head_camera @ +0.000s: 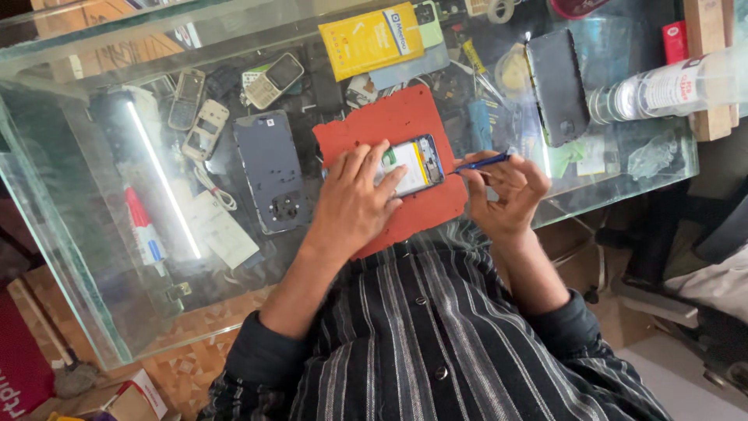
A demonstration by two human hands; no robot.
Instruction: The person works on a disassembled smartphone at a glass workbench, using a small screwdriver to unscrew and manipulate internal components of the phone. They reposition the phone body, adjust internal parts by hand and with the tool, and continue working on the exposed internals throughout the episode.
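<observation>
Glass counter (93,257) fills most of the view, w/ phone shells & parts on a shelf under the glass. On it sits a red work mat (405,129), ragged-edged, just in front of the person's striped shirt. Left of the mat, a dark phone back panel (273,171) lies flat, long axis running near-to-far. Another dark phone (557,86) lies far right, near a clear bottle (662,90) on its side. Yellow box (370,39) at the far edge.

Opened phone (417,165) lies on the mat, insides up; long axis runs roughly left-right, tilted a bit, right end pointing at the right hand. Left hand (354,199) lies flat across its left half, fingers spread, pressing down, not clasping. Right hand (506,187): grip pinched closed on a blue tool (483,162), thin, pointing left, tip at the phone's right edge
</observation>
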